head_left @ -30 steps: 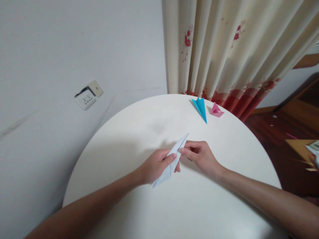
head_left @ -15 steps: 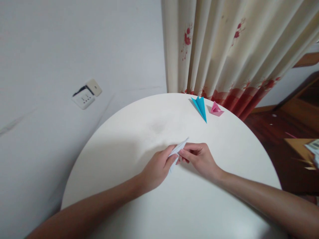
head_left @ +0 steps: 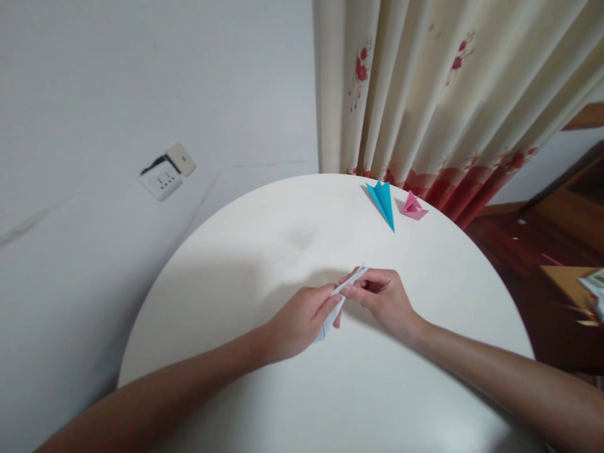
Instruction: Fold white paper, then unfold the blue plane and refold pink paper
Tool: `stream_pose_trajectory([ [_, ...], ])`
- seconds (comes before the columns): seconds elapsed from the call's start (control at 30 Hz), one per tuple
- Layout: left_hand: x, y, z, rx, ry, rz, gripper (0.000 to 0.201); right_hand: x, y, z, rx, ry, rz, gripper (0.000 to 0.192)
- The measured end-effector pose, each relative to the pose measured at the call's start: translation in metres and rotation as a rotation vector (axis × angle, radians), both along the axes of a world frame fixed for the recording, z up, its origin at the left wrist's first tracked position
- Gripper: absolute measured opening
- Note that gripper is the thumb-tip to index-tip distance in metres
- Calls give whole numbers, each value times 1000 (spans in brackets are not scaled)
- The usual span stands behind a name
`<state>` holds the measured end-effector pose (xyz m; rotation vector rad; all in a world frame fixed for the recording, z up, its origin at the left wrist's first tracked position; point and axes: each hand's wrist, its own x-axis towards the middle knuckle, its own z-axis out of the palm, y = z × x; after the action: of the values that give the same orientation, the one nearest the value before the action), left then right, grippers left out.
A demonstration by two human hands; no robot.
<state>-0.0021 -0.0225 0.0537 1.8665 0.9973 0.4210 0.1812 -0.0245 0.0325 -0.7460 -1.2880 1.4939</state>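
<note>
Over the middle of the round white table (head_left: 302, 396), a folded sheet of pale paper (head_left: 331, 318) is held between both hands. My left hand (head_left: 299, 321) grips it from the left, thumb on top and fingers mostly hidden beneath. From the other side my right hand (head_left: 384, 296) pinches its upper edge between thumb and fingers. The paper's narrow tip slants up to the right past the fingers, and its broader part hangs below the left thumb. Much of the folding is covered by the fingers.
Near the table's far right edge lie a blue paper plane (head_left: 383, 202) and a pink folded paper piece (head_left: 414, 207). A floral curtain (head_left: 425, 94) hangs behind them. At left is a wall with a socket (head_left: 161, 180). A wooden surface (head_left: 566, 283) stands at right.
The pale paper has turned in my hands, its upper part now narrower and more of its lower part showing. My right thumb has shifted slightly along its edge. The view has moved a little.
</note>
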Motion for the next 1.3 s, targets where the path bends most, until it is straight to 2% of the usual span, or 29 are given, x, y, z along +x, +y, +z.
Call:
stream_pose_trajectory([
  [0.27,-3,-1,4,-160,-98,-82,55,3,-2,-2,7,-71,-81,24],
  [0.43,0,-1,0,-183,-145,-32,55,0,-4,1,-27,18,22,23],
  [0.57,2,-3,-2,-241,-198,-9,56,0,-4,4,18,-16,-50,18],
  [0.7,2,-5,-1,-288,-230,-37,54,1,-4,5,2,20,-16,16],
  [0.8,4,-6,-1,-298,-248,-39,51,2,-4,4,14,10,-65,17],
  [0.9,5,-6,-2,-267,-230,3,49,2,-2,1,8,-12,-99,18],
  [1.03,6,-8,-4,-142,-163,47,46,2,0,-4,7,20,-100,13],
  [1.3,7,-12,-2,-55,-102,34,47,2,2,-8,-6,151,-35,6],
])
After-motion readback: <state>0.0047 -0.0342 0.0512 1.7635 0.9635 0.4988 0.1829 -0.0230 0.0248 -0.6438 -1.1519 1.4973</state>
